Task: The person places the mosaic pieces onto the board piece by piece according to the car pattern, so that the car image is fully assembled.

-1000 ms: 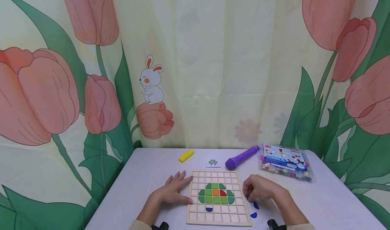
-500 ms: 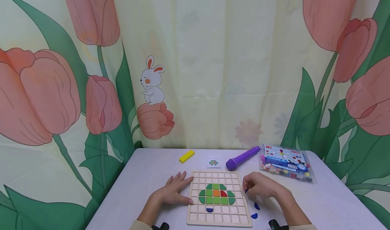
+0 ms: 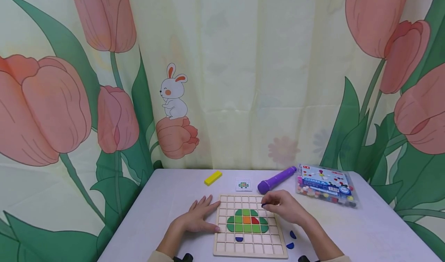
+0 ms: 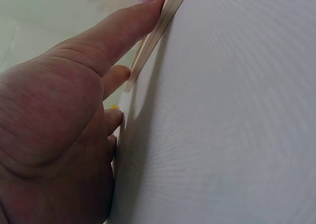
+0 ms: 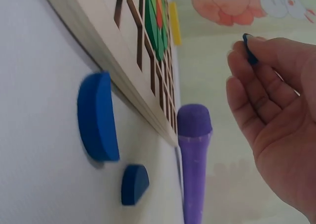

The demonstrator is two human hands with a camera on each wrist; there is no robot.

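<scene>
A wooden grid board lies on the white table, with green, orange and red pieces forming a shape in its middle cells. One blue half-round piece sits in a lower cell. My left hand rests at the board's left edge, fingers spread, thumb on the frame. Above the board's upper right part, my right hand pinches a small blue piece between thumb and index finger. Two more blue half-round pieces, a nearer one and a farther one, lie on the table right of the board.
Behind the board lie a yellow block, a small pattern card and a purple microphone. A clear plastic box of colourful pieces stands at the back right. A tulip-print curtain hangs behind the table.
My right hand has picked up a blue piece from the table beside the board and moved left and away from me, over the board's upper right. The left hand has stayed put.
</scene>
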